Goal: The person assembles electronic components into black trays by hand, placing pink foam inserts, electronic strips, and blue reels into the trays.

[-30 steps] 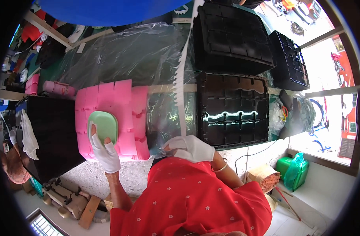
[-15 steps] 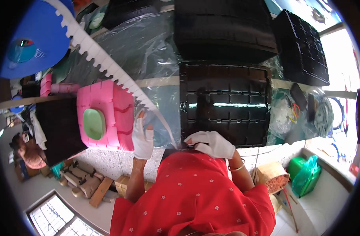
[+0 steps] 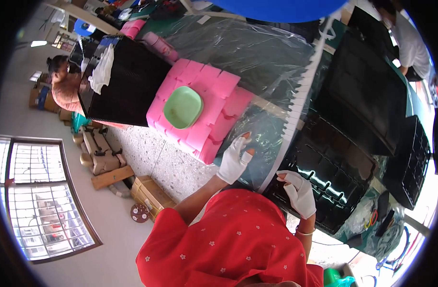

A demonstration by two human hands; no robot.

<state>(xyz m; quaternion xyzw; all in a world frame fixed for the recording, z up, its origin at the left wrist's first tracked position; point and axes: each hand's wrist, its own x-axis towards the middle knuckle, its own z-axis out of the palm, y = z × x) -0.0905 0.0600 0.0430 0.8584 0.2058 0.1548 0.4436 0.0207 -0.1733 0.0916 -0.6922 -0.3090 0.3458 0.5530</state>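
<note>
On the counter, draped in crinkled clear plastic film, the left hand in a white cloth glove lies flat with fingers spread, gripping nothing, just at 4 o'clock of a pink foam block stack topped by a smooth green squarish dish. At 4 o'clock from it, the gloved right hand rests loosely curled on the edge of a glossy black ribbed tray, clamped on nothing I can tell.

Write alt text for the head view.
A person in red, wearing white gloves, rests the left hand on a plastic-covered table and the right hand on a glossy black tray. A green dish sits on pink blocks.
</note>
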